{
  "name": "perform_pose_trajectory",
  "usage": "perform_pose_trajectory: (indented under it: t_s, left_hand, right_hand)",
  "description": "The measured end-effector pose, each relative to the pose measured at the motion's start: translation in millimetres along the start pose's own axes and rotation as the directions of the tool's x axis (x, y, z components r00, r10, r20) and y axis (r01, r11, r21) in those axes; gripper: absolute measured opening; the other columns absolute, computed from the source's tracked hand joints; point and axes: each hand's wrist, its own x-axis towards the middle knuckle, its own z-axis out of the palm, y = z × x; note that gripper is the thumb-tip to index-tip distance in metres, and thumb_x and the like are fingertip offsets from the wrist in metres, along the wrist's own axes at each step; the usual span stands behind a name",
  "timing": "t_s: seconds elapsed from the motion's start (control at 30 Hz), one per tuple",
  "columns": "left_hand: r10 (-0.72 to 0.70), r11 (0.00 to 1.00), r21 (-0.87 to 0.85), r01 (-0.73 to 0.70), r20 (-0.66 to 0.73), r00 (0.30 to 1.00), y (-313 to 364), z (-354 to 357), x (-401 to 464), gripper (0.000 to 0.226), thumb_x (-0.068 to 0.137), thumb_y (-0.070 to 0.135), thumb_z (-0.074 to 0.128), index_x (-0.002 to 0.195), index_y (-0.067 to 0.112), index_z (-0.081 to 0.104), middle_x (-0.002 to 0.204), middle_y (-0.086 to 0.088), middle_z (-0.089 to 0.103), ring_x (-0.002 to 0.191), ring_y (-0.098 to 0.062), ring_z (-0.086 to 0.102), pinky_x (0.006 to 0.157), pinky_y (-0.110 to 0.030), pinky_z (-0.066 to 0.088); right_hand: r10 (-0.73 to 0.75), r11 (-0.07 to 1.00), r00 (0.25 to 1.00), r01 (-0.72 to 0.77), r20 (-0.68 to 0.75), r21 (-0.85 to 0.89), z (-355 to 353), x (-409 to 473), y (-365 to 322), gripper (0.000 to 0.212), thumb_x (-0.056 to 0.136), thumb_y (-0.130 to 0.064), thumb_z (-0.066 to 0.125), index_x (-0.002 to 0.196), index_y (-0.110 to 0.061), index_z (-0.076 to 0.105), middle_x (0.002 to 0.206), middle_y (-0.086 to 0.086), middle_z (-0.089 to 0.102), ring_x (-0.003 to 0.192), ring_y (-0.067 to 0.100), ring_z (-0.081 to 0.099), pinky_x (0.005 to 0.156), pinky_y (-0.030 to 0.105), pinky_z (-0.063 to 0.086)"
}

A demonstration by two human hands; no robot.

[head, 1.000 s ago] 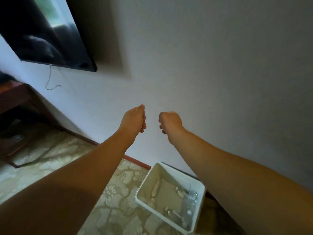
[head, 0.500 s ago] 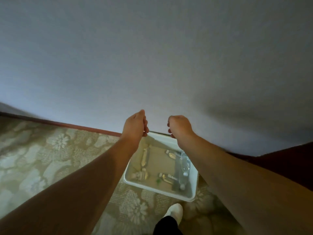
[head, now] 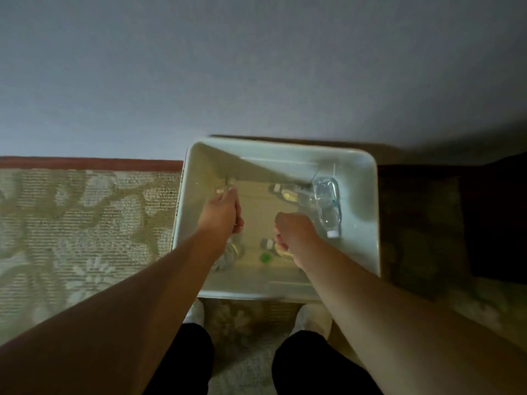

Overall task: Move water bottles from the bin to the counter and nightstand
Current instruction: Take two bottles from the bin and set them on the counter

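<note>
A white plastic bin [head: 368,212] stands on the carpet against the wall, right in front of my feet. Several clear water bottles lie in it. One clear bottle with a white cap [head: 328,206] leans against the right wall. Another with a green cap [head: 266,256] lies near the front, partly hidden by my right wrist. A third bottle [head: 281,192] lies at the back. My left hand [head: 222,212] hovers over the bin's left half, fingers curled, holding nothing. Over the middle, my right hand [head: 293,229] is a loose fist, also without anything in it.
A patterned beige carpet [head: 79,229] covers the floor to the left. A reddish baseboard [head: 85,163] runs along the plain wall behind. Dark wooden furniture [head: 490,223] stands close to the bin's right side. My two feet in white shoes are at the bin's front edge.
My view has tilted down and closer, so the bin now fills the centre. Both hands have dropped from in front of the wall to just above the bin's contents.
</note>
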Motion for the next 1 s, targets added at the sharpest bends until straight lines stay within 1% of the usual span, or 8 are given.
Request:
perform_pose_trajectory:
  t_s: [0.13,0.23,0.3,0.53,0.6,0.73,0.87,1.0]
  left_hand:
    - [-0.005,0.863,0.501,-0.06,0.127,0.992,-62.3,1.4,61.8,0.033,0.102,0.025,0.046,0.077,0.012,0.062,0.078,-0.009,0.062,0.076,-0.025,0.059,0.071,-0.031,0.045]
    - [-0.149,0.235,0.96,-0.154,0.192,0.97,-89.6,1.3,90.7,0.042,0.1,0.035,0.048,0.131,0.009,0.055,0.133,-0.017,0.056,0.122,-0.032,0.055,0.099,-0.038,0.046]
    - [-0.226,-0.03,0.988,-0.152,0.141,0.964,-107.3,3.7,99.6,0.06,0.093,0.044,0.057,0.143,0.014,0.042,0.142,-0.011,0.05,0.132,-0.029,0.048,0.107,-0.037,0.042]
    - [-0.166,-0.3,0.924,-0.238,0.196,0.967,-139.6,10.3,109.4,0.07,0.079,0.042,0.075,0.138,0.022,0.044,0.133,0.0,0.055,0.123,-0.024,0.055,0.102,-0.037,0.043]
    - [-0.133,-0.172,0.949,-0.264,0.243,0.961,-145.6,8.5,119.9,0.071,0.08,0.037,0.072,0.141,0.022,0.038,0.132,-0.006,0.055,0.118,-0.026,0.059,0.096,-0.039,0.049]
    - [-0.285,0.437,0.892,-0.118,0.262,0.922,-132.7,13.0,141.6,0.088,0.078,0.038,0.08,0.149,0.031,0.029,0.139,-0.014,0.049,0.107,-0.028,0.061,0.079,-0.033,0.054]
    - [-0.323,0.83,0.547,0.111,0.308,0.895,-120.2,25.6,151.7,0.047,0.092,0.035,0.069,0.137,0.031,0.056,0.126,-0.005,0.062,0.1,-0.027,0.067,0.074,-0.036,0.061]
    - [-0.376,0.926,0.119,0.358,0.337,0.863,-101.9,41.6,157.0,0.021,0.096,0.024,0.056,0.114,0.016,0.061,0.102,-0.012,0.067,0.071,-0.028,0.065,0.039,-0.022,0.047]
  right_hand:
    - [-0.001,0.938,1.0,0.002,0.004,-0.348,19.0,64.8,61.1,0.018,0.097,-0.023,0.052,0.099,-0.008,0.061,0.1,0.014,0.062,0.086,0.024,0.055,0.075,0.025,0.04]
    - [-0.08,0.794,0.997,0.066,0.004,-0.604,20.3,101.0,101.2,0.038,0.093,-0.022,0.058,0.126,-0.003,0.057,0.124,0.018,0.061,0.113,0.033,0.06,0.085,0.028,0.045]
    - [-0.157,0.611,0.987,0.118,0.027,-0.783,21.4,118.5,122.9,0.041,0.091,-0.015,0.055,0.131,-0.005,0.05,0.13,0.018,0.052,0.123,0.037,0.052,0.099,0.04,0.047]
    - [-0.169,0.342,0.986,0.049,-0.01,-0.938,21.0,166.8,144.1,0.043,0.098,-0.011,0.048,0.139,-0.001,0.042,0.142,0.02,0.043,0.133,0.037,0.043,0.11,0.042,0.035]
    - [-0.209,0.322,0.978,0.049,-0.021,-0.945,23.9,176.2,150.6,0.041,0.099,-0.011,0.044,0.138,-0.001,0.045,0.141,0.02,0.047,0.13,0.037,0.045,0.107,0.042,0.037]
    - [-0.324,0.265,0.945,0.059,-0.031,-0.962,31.4,191.2,151.9,0.048,0.089,-0.029,0.061,0.132,-0.008,0.053,0.132,0.016,0.049,0.122,0.034,0.049,0.101,0.042,0.041]
    - [-0.217,0.682,0.97,0.071,-0.108,-0.728,40.3,208.0,143.2,0.09,0.062,-0.06,0.08,0.131,-0.01,0.05,0.125,0.011,0.054,0.12,0.03,0.052,0.1,0.037,0.044]
    - [-0.224,0.974,0.971,0.221,-0.086,-0.048,49.1,212.9,130.9,0.064,0.056,-0.04,0.09,0.109,-0.012,0.068,0.099,0.003,0.076,0.091,0.018,0.073,0.084,0.041,0.06]
